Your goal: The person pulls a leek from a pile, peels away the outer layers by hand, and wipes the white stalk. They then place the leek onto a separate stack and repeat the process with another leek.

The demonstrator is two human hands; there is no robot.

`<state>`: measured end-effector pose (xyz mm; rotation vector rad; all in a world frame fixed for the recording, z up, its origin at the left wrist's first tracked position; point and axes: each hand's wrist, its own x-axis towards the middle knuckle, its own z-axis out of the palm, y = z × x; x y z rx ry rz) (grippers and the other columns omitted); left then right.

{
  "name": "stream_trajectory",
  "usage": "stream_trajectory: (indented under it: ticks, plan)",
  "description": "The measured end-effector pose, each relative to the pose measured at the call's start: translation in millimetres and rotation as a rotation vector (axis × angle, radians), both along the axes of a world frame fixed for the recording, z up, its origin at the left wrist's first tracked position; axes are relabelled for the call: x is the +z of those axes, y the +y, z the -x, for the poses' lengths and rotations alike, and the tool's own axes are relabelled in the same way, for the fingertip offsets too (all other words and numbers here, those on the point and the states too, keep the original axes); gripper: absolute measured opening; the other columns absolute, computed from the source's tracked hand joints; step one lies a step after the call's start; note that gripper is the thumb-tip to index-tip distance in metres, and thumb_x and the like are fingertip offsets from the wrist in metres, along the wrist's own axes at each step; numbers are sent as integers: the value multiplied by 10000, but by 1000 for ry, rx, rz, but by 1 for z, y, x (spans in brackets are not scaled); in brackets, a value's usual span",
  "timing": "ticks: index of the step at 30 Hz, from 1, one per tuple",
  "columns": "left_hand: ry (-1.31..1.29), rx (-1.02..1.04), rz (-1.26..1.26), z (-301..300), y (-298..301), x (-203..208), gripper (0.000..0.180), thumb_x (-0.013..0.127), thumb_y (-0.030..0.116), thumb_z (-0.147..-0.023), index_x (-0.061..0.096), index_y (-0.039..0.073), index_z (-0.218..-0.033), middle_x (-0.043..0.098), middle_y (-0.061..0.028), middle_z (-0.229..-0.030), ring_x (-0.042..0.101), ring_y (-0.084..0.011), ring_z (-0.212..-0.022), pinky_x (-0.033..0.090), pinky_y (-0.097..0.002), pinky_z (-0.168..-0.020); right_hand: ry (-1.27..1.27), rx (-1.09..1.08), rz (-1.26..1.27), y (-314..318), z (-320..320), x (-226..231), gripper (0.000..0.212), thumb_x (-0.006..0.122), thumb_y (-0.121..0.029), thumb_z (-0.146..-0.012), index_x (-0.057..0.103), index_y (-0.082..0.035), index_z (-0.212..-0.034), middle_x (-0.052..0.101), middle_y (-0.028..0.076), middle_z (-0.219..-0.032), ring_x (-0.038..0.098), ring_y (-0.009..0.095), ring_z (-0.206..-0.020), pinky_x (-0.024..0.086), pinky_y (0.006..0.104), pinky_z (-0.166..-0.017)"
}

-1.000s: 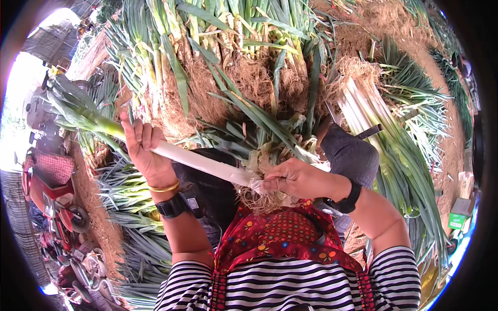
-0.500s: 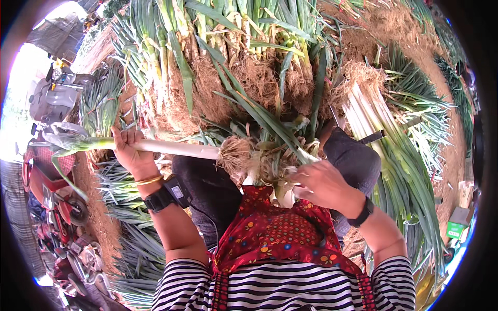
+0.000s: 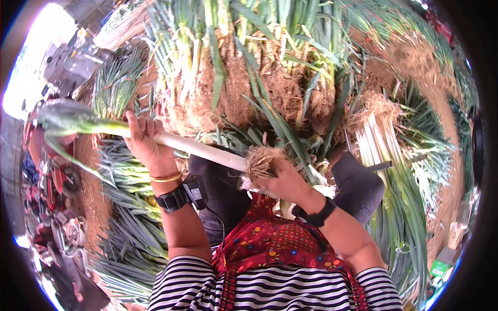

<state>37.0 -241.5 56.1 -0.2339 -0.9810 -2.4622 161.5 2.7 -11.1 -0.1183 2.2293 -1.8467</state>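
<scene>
A long green onion [image 3: 207,152] lies slanted across my lap, its green leaves at the left and its white stalk running to the right. My left hand [image 3: 145,140] is closed around it where green turns to white. At the other end, my right hand [image 3: 288,181] is closed at the bushy brown roots [image 3: 261,161], with its fingertips partly hidden there. Pale peeled skins and leaf scraps [image 3: 321,173] lie between my knees, beyond the red patterned apron [image 3: 280,236].
Rooted green onions [image 3: 228,78] stand in a thick row ahead. Trimmed ones [image 3: 386,155] lie stacked by my right knee, near a dark flat bar [image 3: 381,166]. Green bundles [image 3: 129,228] line my left side. A red vehicle [image 3: 57,176] stands farther left; a green-and-white box [image 3: 441,264] is far right.
My right hand has moved left from the loose skins to the roots. The green onion's root end has shifted right and tilted lower. The whole view has swung slightly.
</scene>
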Motion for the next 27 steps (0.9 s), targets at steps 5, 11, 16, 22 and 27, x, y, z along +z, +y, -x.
stream_trajectory:
  ticks: [5,11,16,22,27]
  plan:
    - [-106,5,-23,4,-27,2,127,568,133,-883,461,112,-817,331,62,-557,278,-45,-436,272,-205,-392,379,172,-588,-4,-13,48,285,627,-340,-730,609,-58,-761,589,154,-672,587,351,-662,454,441,-585]
    - [-145,195,74,18,-129,0,188,547,153,-892,427,113,-754,350,49,-556,324,-66,-448,307,-230,-417,123,184,-891,50,-38,13,232,644,-301,-727,618,-97,-833,605,104,-705,600,301,-652,454,405,-563]
    - [-375,545,243,5,-240,-11,199,589,123,-860,440,90,-733,389,20,-550,368,-91,-417,344,-255,-380,93,249,-1213,95,-53,-21,599,701,-234,-659,501,-146,-1217,494,105,-1205,493,326,-1045,334,437,-914]
    - [-693,743,323,-34,-351,-67,217,641,123,-821,472,56,-702,436,-21,-542,443,-137,-437,378,-260,-401,18,255,-1080,76,-25,-24,173,649,-168,-710,652,-74,-855,619,120,-810,559,310,-783,425,379,-728]
    - [-888,286,-134,-97,-363,-234,161,528,206,-887,484,56,-850,474,-25,-697,521,-145,-634,465,-281,-607,6,274,-1081,36,-7,-22,135,644,-193,-734,634,-62,-702,578,123,-660,539,323,-686,422,419,-642]
